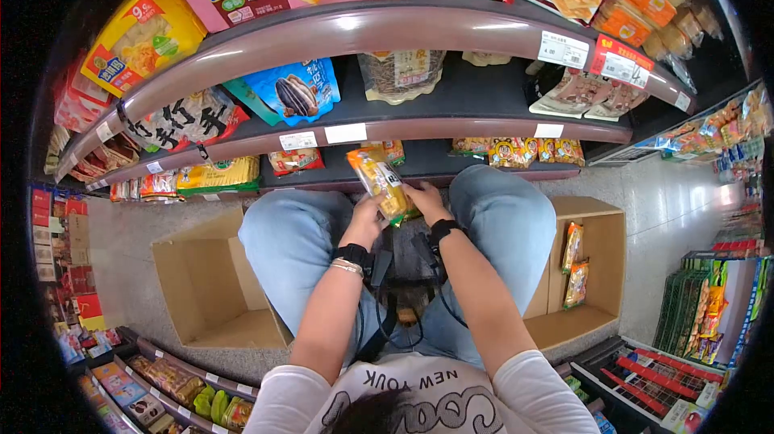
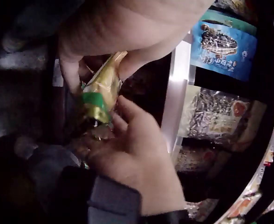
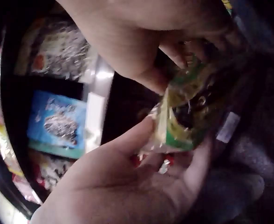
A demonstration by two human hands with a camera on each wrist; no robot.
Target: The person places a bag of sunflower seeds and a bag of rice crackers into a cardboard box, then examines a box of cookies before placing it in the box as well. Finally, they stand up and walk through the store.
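Observation:
Between the knees, a yellow and orange snack packet [image 1: 377,182] with a green end is held up, tilted. My left hand [image 1: 364,220] grips its lower left side; in the right wrist view that hand's thumb and fingers [image 3: 200,163] lie on opposite sides of the packet [image 3: 188,112]. My right hand [image 1: 429,202] holds the packet from the right, its thumb at the near edge in the right wrist view. In the left wrist view the packet's green end [image 2: 96,100] points toward the right hand [image 2: 137,158]. Part of the right hand's fingers is hidden behind the packet.
Similar packets [image 1: 524,150] line the bottom shelf ahead, below shelf edges with price labels [image 1: 347,133]. A cardboard box [image 1: 214,281] stands by the left leg. Another box [image 1: 601,273] at the right leg holds two orange packets [image 1: 575,285]. More shelving stands behind.

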